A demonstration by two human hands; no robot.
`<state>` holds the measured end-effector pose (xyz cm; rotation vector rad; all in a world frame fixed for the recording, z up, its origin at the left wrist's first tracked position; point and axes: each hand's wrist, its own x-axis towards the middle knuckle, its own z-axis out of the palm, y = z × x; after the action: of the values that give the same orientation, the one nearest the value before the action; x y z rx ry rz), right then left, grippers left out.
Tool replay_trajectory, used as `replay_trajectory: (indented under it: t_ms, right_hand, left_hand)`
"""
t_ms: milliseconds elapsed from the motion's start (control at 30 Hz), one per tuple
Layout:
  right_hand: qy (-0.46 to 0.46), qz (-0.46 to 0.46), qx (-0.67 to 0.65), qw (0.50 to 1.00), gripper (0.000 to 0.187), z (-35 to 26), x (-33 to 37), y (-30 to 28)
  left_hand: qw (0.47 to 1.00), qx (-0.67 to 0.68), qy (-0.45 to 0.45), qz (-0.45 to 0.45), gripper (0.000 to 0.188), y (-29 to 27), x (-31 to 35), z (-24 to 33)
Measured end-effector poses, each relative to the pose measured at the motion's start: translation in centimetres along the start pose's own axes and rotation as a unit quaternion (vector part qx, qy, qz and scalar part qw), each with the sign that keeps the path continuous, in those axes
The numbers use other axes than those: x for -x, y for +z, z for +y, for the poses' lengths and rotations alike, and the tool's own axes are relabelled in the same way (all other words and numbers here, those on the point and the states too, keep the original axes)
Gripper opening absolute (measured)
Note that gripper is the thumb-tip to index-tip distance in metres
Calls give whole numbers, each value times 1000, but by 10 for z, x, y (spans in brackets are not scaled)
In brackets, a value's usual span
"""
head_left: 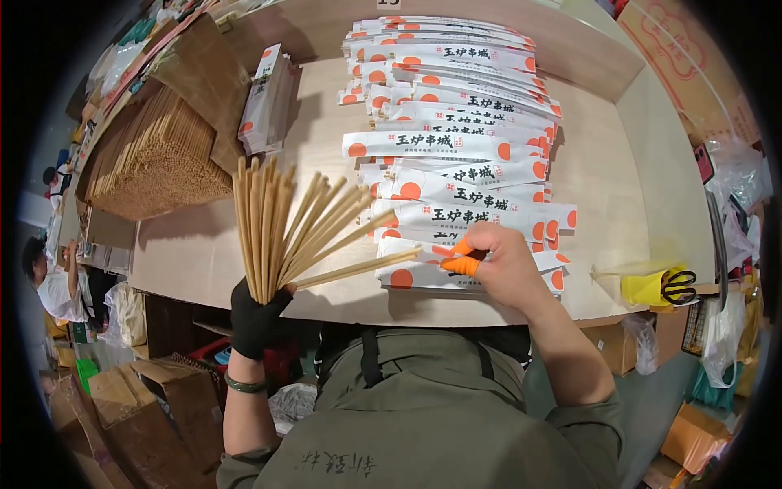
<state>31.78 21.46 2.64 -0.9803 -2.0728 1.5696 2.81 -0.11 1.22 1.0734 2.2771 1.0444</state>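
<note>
A fanned bunch of pale wooden chopsticks stands up out of my left hand, which wears a black glove and is closed round their lower ends. One pair of chopsticks leans out to the right from this bunch. Its tips meet the near end of the sleeve pile. There my right hand, with orange covers on thumb and finger, pinches the orange end of a paper chopstick sleeve. Whether the tips are inside that sleeve I cannot tell. Many white sleeves with orange dots lie overlapped in a long row beyond.
At the left, an open cardboard box lies tilted with densely packed chopsticks. Beside it is a stack of sleeves. Black-handled scissors sit in a yellow holder at the right edge. Raised boards border the table.
</note>
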Motion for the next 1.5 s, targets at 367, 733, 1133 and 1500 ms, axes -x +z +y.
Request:
replay_trajectory:
  t_ms: [367,733,1133,1500]
  right_hand:
    - [-445,98,364,812,27,-14,-34,41]
    - [-359,91,338,865,14,37,20,52]
    - [-35,48,11,998,18,7,4,15]
    - [-378,46,339,860,23,-26,-16,63]
  left_hand:
    - [917,397,41,27,27,94,-39,58]
    - [972,195,-75,105,16,78,-17,-2]
    - [996,78,8,34,11,15,0,-16]
    - [877,461,-24,-130,22,84,-6,68]
